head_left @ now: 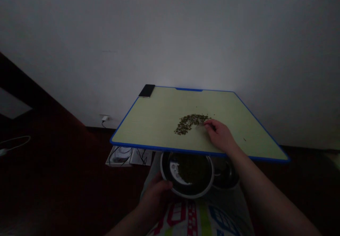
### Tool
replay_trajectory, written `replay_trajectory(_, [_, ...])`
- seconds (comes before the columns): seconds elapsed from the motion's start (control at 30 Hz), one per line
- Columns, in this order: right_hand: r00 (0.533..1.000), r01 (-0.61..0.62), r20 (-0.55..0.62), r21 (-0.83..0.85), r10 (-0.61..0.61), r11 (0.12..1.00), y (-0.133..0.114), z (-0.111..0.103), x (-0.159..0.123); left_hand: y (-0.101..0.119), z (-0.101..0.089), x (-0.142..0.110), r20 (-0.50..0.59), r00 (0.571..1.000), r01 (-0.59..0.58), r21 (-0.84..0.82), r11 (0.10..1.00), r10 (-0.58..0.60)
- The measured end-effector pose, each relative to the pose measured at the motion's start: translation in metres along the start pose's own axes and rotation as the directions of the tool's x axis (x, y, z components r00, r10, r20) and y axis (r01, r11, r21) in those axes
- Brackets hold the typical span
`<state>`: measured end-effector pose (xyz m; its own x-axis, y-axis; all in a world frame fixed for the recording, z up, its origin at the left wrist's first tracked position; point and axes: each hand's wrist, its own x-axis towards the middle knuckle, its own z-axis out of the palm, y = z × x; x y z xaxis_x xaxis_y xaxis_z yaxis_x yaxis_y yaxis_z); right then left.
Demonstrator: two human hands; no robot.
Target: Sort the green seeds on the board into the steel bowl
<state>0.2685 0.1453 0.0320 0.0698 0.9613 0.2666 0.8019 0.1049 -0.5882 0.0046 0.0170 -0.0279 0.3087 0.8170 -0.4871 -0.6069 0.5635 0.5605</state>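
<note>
A curved patch of small dark greenish-brown grains (pixel 186 123) lies on a pale yellow-green board with a blue edge (pixel 159 122); their exact kind is unclear. My right hand (pixel 219 135) rests at the right end of the patch, fingers pinched together. Something thin and faint shows by its fingertips, too dim to name. Below the board's near edge, my left hand (pixel 158 190) grips the left rim of a round metal bowl (pixel 191 195) held over my lap. Similar dark grains cover much of the bowl's bottom, while its bare shiny metal shows at the left.
A black phone (pixel 147 91) lies on the board's far left corner. Beside the first bowl, a second dark bowl (pixel 224 174) is partly hidden under the board and my right arm. White boxes with cables (pixel 130 156) sit below left. The wall (pixel 170 34) stands right behind the board.
</note>
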Motion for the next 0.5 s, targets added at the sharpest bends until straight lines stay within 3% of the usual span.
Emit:
replay_trajectory(0.2, [0.996,0.053,0.082,-0.253,-0.034,0.966,0.0,-0.002,0.007,0.0,0.001,0.0,0.019,1.0,0.001,-0.01,1.0,-0.001])
replay_trajectory(0.5, [0.999,-0.031,0.012,-0.31,0.037,0.95,0.013,-0.02,-0.012,0.0,-0.001,0.002,0.062,0.998,-0.002,-0.038,0.999,0.004])
